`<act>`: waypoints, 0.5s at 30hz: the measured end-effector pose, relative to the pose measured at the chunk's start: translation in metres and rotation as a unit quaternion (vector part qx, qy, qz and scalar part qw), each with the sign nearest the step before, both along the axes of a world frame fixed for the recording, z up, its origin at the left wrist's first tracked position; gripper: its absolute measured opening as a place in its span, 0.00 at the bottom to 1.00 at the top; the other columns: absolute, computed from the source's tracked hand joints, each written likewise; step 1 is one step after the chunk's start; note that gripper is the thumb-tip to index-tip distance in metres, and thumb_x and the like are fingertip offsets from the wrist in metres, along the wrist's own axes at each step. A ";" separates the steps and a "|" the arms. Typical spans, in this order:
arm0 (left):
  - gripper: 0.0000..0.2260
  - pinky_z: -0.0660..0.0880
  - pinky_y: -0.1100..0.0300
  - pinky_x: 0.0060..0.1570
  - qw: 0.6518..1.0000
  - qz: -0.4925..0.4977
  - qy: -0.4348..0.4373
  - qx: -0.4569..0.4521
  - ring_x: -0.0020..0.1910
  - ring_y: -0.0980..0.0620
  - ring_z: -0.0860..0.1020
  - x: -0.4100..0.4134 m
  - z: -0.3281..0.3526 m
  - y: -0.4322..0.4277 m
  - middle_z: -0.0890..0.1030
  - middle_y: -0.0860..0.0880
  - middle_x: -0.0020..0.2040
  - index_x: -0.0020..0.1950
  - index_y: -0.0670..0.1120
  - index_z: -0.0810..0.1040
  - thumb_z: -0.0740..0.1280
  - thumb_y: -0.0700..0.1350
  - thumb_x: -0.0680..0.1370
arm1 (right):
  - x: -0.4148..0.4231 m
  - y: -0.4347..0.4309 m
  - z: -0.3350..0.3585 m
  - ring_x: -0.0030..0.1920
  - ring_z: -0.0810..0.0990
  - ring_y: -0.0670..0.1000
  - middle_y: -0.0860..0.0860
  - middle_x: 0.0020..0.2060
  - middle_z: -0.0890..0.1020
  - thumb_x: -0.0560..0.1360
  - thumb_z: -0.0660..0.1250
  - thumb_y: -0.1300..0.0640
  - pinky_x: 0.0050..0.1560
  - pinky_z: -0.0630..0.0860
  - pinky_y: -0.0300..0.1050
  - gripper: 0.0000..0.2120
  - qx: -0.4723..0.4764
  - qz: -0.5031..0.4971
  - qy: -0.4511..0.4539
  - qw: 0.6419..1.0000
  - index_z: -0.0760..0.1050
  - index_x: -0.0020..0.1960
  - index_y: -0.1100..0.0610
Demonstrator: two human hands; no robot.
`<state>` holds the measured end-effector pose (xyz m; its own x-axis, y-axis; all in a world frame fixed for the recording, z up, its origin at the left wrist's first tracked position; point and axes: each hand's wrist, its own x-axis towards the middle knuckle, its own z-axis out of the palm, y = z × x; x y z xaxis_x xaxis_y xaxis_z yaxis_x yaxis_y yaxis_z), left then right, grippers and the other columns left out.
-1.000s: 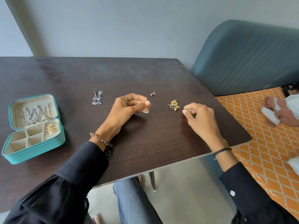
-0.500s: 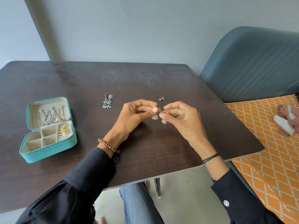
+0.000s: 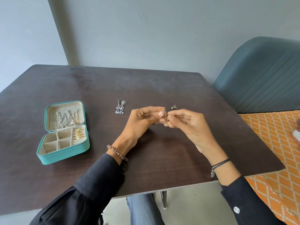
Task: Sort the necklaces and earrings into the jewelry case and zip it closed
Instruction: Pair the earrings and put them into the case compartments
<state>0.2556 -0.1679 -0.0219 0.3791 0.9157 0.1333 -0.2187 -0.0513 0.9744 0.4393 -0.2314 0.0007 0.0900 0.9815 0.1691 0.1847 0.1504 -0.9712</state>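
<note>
My left hand and right hand are pinching the earrings; I am pairing them gently, aiming for the case at nine o'clock.

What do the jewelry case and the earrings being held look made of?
The jewelry case has a smooth teal shell with slight sheen, likely faux leather; its lining looks cream, matte, velvet-like. The earrings look like rose-gold-toned metal, openwork bells that glint; alloy unclear.

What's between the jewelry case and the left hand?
Head view: only the silver drop earrings, lying toward the far side of that gap, nearer the left hand. Otherwise bare tabletop up to the jewelry case.
</note>
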 end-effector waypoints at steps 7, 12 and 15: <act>0.11 0.78 0.53 0.61 0.998 0.020 -0.031 -0.052 0.51 0.47 0.83 -0.011 0.004 0.006 0.85 0.36 0.52 0.58 0.41 0.85 0.74 0.41 0.77 | -0.010 0.024 0.006 0.40 0.80 0.47 0.55 0.39 0.86 0.74 0.76 0.54 0.39 0.73 0.39 0.10 -0.001 -0.009 0.039 0.999 0.83 0.47 0.61; 0.10 0.78 0.53 0.60 0.998 0.039 -0.028 -0.046 0.49 0.47 0.84 -0.013 0.002 0.010 0.86 0.39 0.50 0.57 0.40 0.85 0.73 0.41 0.77 | -0.014 0.041 0.005 0.40 0.77 0.52 0.59 0.41 0.86 0.71 0.78 0.50 0.37 0.67 0.42 0.12 -0.027 -0.014 0.074 0.997 0.83 0.45 0.59; 0.07 0.79 0.61 0.49 0.997 0.070 0.012 -0.012 0.43 0.52 0.84 -0.012 -0.002 0.013 0.87 0.40 0.45 0.54 0.40 0.85 0.73 0.40 0.78 | -0.021 0.049 0.000 0.35 0.79 0.48 0.55 0.37 0.86 0.71 0.79 0.51 0.35 0.70 0.40 0.13 -0.025 -0.034 0.048 0.998 0.83 0.44 0.60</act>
<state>0.2438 -0.1552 -0.0242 0.2493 0.9629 0.1035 -0.1884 -0.0566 0.9805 0.4187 -0.1824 0.0011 0.1693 0.9797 0.1077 0.0980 0.0920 -0.9909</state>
